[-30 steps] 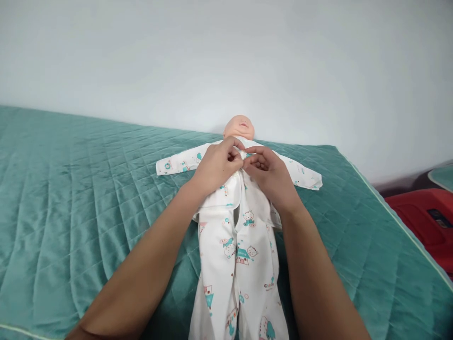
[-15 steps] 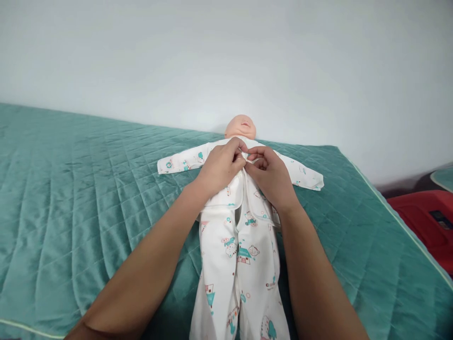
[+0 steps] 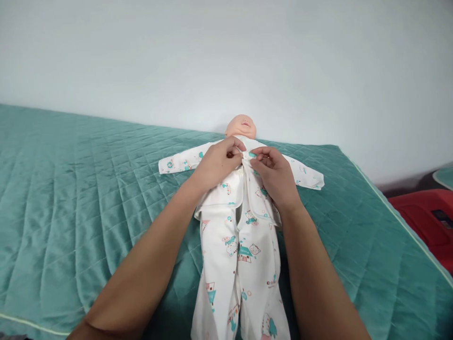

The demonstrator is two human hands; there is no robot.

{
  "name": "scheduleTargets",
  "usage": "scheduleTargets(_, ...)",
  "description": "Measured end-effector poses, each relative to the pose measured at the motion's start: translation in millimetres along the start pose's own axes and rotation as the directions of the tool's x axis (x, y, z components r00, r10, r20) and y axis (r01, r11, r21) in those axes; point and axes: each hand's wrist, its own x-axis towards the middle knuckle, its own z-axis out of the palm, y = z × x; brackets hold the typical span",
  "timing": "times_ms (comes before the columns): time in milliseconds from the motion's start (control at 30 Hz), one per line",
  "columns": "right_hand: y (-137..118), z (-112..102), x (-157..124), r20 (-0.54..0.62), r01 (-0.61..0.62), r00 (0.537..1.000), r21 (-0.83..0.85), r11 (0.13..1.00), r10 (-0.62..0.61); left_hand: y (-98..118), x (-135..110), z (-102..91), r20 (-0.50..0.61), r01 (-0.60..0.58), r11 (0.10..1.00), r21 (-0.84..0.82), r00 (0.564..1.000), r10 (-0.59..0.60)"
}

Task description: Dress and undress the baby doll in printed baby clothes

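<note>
A baby doll lies on its back, dressed in a white printed jacket and matching trousers. Over the chest, my left hand pinches the jacket's front edge between thumb and fingers. Just to its right, my right hand is closed on the other front edge of the jacket. A small gap separates the fingertips of the two hands. Below them the jacket's lower front hangs apart, showing the trouser waist. Whether a fastener sits at the fingertips is too small to tell.
A green quilted cover spreads under the doll, with a pale piped edge at the right. Behind it rises a plain white wall. A red plastic object stands beyond the right edge.
My hands have drawn slightly apart, the right one moving a little to the right, so more of the jacket's printed front shows between them. The doll stays in place.
</note>
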Motion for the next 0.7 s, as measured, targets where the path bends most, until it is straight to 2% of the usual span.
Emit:
scheduleTargets(100, 0, -2, -2, -0.036, -0.039, 0.999, 0.007, 0.999, 0.039, -2, 0, -0.3, -0.011, -0.010, 0.999, 0.044, 1.000, 0.011)
scheduleTargets(300, -1, 1, -3, -0.073, -0.015, 0.997, -0.015, 1.000, 0.014, -6, 1, -7.3, 0.073, -0.061, 0.998, -0.010, 0.995, 0.062)
scheduleTargets(500, -1, 2, -2, -0.088, 0.000, 0.996, -0.035, 0.999, -0.003, -5, 1, -10.0, 0.129, -0.063, 0.997, 0.049, 0.990, 0.057)
scheduleTargets(700, -5, 2, -3, -0.071, 0.018, 0.997, -0.125, 0.992, -0.027, -6, 0, -12.2, 0.115, -0.030, 0.997, -0.071, 0.993, 0.038)
